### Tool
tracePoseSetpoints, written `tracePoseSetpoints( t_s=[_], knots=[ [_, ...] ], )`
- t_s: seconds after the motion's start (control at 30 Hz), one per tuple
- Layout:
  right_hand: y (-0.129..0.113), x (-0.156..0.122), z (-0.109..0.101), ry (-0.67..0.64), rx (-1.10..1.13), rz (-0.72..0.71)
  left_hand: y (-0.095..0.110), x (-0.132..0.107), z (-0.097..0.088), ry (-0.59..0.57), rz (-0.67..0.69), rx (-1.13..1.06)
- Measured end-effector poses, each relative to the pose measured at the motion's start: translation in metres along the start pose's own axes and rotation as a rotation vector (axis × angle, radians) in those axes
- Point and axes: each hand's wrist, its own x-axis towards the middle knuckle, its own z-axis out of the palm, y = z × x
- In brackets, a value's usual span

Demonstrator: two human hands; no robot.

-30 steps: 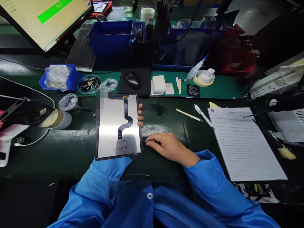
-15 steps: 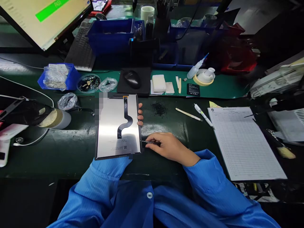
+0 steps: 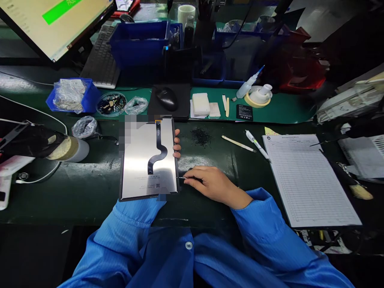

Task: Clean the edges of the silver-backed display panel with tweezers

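A tablet display panel [image 3: 139,156], silver-backed with a black rim, is held up in front of me. Its black ribbon cable [image 3: 158,144] snakes down the back. My left hand [image 3: 177,144] grips the panel from beneath; only fingertips show, curled round its right edge, and the palm is hidden. Closed in a pinch, my right hand [image 3: 214,183] holds metal tweezers [image 3: 181,178], mostly covered by the fingers. The tip of the tweezers meets the panel's lower right edge; whether it pinches anything there I cannot tell.
Black scraps [image 3: 201,137] lie on the dark mat beyond my right hand. Further right are a thin pale stick [image 3: 238,144], a white pen [image 3: 257,146] and a ruled form [image 3: 309,180]. A mouse [image 3: 166,99] and blue bins [image 3: 139,44] stand behind; a tape-wrapped roll [image 3: 72,150] is left.
My right fingers have shifted slightly on the tweezers, covering more of them. The tip stays at the panel's right edge. The whole view has moved very little.
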Motion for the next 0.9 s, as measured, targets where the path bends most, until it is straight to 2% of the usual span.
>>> tracePoseSetpoints(
  t_s=[0.1,0.23,0.4,0.5,0.67,0.83,0.9],
  knots=[
    [-0.001,0.000,-0.001,-0.009,0.026,0.000,0.003,0.002,-0.004,-0.093,-0.078,0.001],
    [-0.003,-0.001,-0.001,-0.014,0.081,0.107,0.004,0.001,-0.006,-0.108,-0.075,-0.003],
    [-0.001,0.000,-0.001,0.006,0.017,0.000,0.001,0.004,-0.011,-0.139,-0.089,-0.051],
    [-0.001,0.000,-0.002,-0.009,0.023,-0.008,0.000,0.007,-0.015,-0.164,-0.093,-0.058],
    [-0.002,-0.001,-0.002,-0.017,0.077,0.102,0.002,0.009,-0.016,-0.141,-0.093,-0.048],
    [-0.001,0.000,-0.001,-0.018,0.047,-0.004,0.003,0.012,-0.017,-0.130,-0.097,-0.056],
    [-0.001,0.000,-0.001,-0.027,0.058,-0.001,0.002,0.012,-0.016,-0.113,-0.092,-0.074]
  ],
)
